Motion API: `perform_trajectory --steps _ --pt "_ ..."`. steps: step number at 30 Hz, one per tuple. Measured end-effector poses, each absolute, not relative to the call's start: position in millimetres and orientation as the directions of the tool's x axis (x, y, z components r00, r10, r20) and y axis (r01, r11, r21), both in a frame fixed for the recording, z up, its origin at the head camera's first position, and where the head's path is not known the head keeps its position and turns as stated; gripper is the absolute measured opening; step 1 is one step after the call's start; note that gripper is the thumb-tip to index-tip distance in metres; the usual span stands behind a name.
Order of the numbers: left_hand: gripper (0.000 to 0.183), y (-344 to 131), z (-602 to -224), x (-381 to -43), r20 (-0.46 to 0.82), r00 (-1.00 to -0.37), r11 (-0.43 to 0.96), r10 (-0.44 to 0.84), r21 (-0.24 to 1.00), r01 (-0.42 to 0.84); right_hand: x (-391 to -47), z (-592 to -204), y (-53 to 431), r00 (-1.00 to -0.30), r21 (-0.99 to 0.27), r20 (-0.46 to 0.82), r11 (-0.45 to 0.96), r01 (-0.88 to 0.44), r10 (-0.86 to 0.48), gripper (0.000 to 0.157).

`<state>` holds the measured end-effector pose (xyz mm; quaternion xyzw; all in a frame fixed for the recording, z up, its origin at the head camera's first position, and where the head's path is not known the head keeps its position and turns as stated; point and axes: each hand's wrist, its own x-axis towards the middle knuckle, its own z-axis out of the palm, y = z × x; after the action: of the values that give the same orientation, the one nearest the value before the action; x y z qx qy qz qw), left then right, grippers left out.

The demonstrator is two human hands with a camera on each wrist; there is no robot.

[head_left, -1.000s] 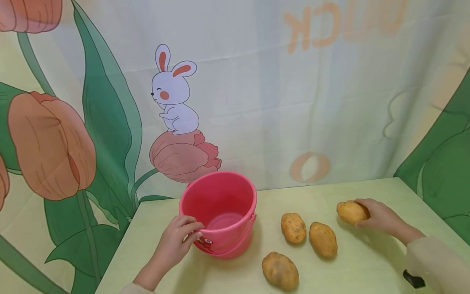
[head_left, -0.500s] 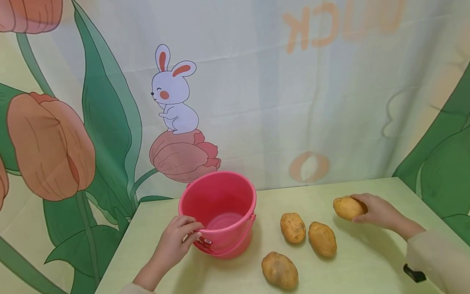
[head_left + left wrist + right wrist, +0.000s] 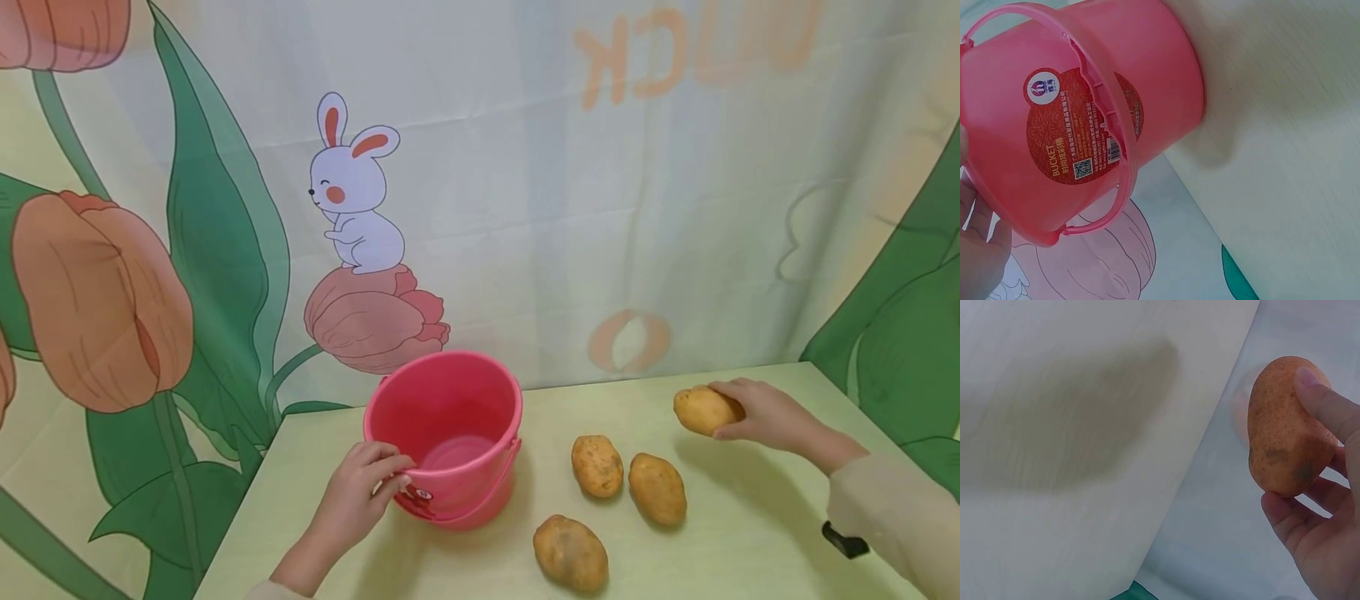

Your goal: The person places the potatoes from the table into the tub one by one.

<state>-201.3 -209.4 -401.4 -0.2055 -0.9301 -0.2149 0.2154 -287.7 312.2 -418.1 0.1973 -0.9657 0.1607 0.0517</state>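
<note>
A pink bucket point(image 3: 480, 492) stands upright on the table, its handle hanging down the side. My left hand point(image 3: 358, 493) grips the bucket's near left rim; the left wrist view shows the red label point(image 3: 1072, 134) and the fingers point(image 3: 985, 234) at the rim. Over the table's right side, my right hand point(image 3: 772, 421) holds a potato point(image 3: 705, 410) above the surface. In the right wrist view the thumb and fingers clasp that same potato point(image 3: 1288, 428) from both sides. The part of the bucket's floor that shows holds nothing.
Between the bucket and my right hand lie two potatoes, one left point(image 3: 597, 467) and one right point(image 3: 658, 490). A third potato point(image 3: 572, 553) lies nearer the front. Behind the table point(image 3: 750, 533) hangs a printed curtain point(image 3: 525, 208) with a rabbit and tulips.
My right hand has risen slightly and shifted left, carrying the potato farther off the table. My left hand stays on the bucket's rim.
</note>
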Motion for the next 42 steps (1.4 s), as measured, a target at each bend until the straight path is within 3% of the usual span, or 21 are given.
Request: perform_trajectory --steps 10,42 --pt "0.021 -208.6 -401.4 -203.1 0.521 -0.793 0.808 0.315 0.292 0.512 -292.4 -404.9 307.0 -0.903 -0.274 0.169 0.861 -0.429 -0.396 0.071" --pt "0.021 -207.7 -400.5 -203.4 0.496 -0.817 0.820 0.294 0.309 0.482 -296.4 -361.7 276.9 -0.854 -0.208 0.172 0.830 -0.518 -0.490 0.070"
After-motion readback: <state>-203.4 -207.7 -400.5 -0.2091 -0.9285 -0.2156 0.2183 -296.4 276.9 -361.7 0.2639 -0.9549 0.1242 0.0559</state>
